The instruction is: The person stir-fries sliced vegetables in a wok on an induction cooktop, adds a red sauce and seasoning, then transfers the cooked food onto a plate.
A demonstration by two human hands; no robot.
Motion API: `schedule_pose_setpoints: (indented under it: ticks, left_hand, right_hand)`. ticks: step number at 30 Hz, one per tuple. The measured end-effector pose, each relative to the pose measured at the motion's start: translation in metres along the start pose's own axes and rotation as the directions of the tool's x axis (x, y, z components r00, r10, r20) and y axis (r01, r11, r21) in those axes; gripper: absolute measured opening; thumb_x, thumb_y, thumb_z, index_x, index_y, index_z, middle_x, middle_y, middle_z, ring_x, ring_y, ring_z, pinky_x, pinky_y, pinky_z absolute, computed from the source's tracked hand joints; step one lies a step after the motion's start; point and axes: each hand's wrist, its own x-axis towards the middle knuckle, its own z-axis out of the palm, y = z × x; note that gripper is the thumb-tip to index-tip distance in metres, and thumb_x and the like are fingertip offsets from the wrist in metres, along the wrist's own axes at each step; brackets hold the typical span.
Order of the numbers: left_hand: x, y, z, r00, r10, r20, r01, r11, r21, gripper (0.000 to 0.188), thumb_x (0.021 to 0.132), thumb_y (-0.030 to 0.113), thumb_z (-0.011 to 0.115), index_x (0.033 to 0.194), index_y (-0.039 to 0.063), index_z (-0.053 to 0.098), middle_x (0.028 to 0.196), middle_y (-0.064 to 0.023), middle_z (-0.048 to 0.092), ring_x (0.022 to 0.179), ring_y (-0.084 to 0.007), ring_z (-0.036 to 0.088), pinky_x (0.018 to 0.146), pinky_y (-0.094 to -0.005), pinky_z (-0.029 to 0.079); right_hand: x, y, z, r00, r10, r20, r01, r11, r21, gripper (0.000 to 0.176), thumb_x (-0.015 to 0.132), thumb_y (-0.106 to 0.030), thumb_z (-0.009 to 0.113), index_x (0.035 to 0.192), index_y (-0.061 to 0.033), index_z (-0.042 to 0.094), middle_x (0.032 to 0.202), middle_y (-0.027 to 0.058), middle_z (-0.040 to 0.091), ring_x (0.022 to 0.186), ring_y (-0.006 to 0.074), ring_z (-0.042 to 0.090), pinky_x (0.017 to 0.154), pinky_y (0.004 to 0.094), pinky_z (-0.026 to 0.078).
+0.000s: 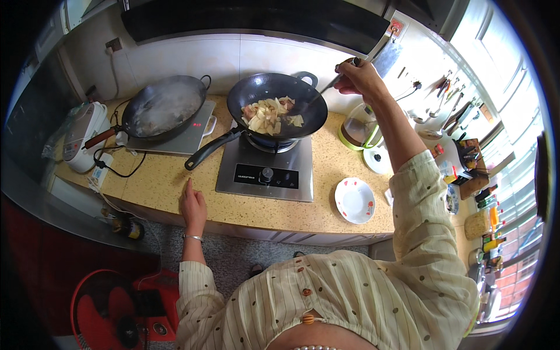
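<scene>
My right hand (356,78) grips the dark handle of a spatula (331,84), whose lower end reaches into a black wok (280,83) and is hard to make out. Pale, thin slices of food (264,116), perhaps potato, lie in the wok with a few browner pieces that look like meat. The wok sits on a single-burner steel cooktop (267,175) with a round knob. Below the wok's black handle (212,148), my left hand (194,205) is over the counter's front edge, empty, its index finger pointing forward.
A second wok (164,107) steams on a flat cooktop (192,135) at left, beside a white rice cooker (83,140). A flowered white dish (355,200), a glass kettle (356,127) and its lid (377,159) stand at right. A range hood (253,22) hangs above; a red fan (107,310) stands low left.
</scene>
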Motion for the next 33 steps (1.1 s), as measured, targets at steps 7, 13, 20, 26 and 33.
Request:
schedule_pose_setpoints:
  ticks: [7,13,20,26,33]
  left_hand:
    - [0.009,0.006,0.015,0.994,-0.002,-0.112,0.018,0.990,0.138,0.052,0.097,0.015,0.063,0.146,0.006,0.050,0.118,-0.0175,0.066,0.113,-0.0373,0.060,0.104,-0.0486,0.044]
    - [0.012,0.004,0.019,0.996,0.013,-0.087,0.001,0.987,0.158,0.048,0.096,0.015,0.063,0.142,0.006,0.053,0.123,-0.0182,0.065,0.118,-0.0373,0.059,0.108,-0.0476,0.042]
    - [0.003,0.004,0.014,0.989,0.046,-0.141,-0.021,0.984,0.176,0.045,0.095,0.013,0.064,0.138,0.005,0.056,0.122,-0.0177,0.065,0.119,-0.0365,0.058,0.108,-0.0478,0.042]
    - [0.007,0.005,0.015,0.993,0.034,-0.114,-0.011,0.979,0.202,0.044,0.094,0.012,0.064,0.137,0.005,0.057,0.121,-0.0163,0.065,0.118,-0.0358,0.058,0.107,-0.0473,0.042]
    - [0.011,0.009,0.022,0.988,0.083,-0.129,-0.055,0.977,0.208,0.042,0.095,0.013,0.064,0.135,0.006,0.058,0.117,-0.0160,0.064,0.117,-0.0356,0.057,0.106,-0.0479,0.043]
  right_hand:
    - [0.006,0.019,-0.001,0.999,0.035,0.006,-0.034,0.995,-0.095,0.027,0.094,-0.025,0.071,0.094,0.0024,0.069,0.071,0.0095,0.071,0.060,0.0171,0.071,0.054,0.0271,0.059]
    - [0.010,0.085,0.047,0.989,0.009,0.148,-0.046,0.967,0.249,0.018,0.096,-0.021,0.073,0.102,-0.0063,0.064,0.085,0.0077,0.070,0.070,0.0165,0.072,0.061,0.0282,0.059]
    - [-0.064,0.025,0.045,0.865,-0.257,0.431,0.310,0.949,-0.056,0.011,0.099,-0.011,0.065,0.106,-0.0024,0.065,0.088,0.0059,0.070,0.079,0.0134,0.071,0.070,0.0281,0.061]
    - [-0.053,0.059,0.059,0.873,-0.330,0.361,0.404,0.902,-0.153,0.010,0.093,-0.004,0.065,0.102,-0.0026,0.067,0.092,0.0086,0.071,0.079,0.0159,0.071,0.070,0.0322,0.058]
    - [-0.024,0.101,0.058,0.848,-0.471,0.241,0.529,0.748,-0.400,0.011,0.087,-0.006,0.069,0.098,-0.0047,0.067,0.091,0.0152,0.071,0.077,0.0269,0.069,0.073,0.0391,0.056]
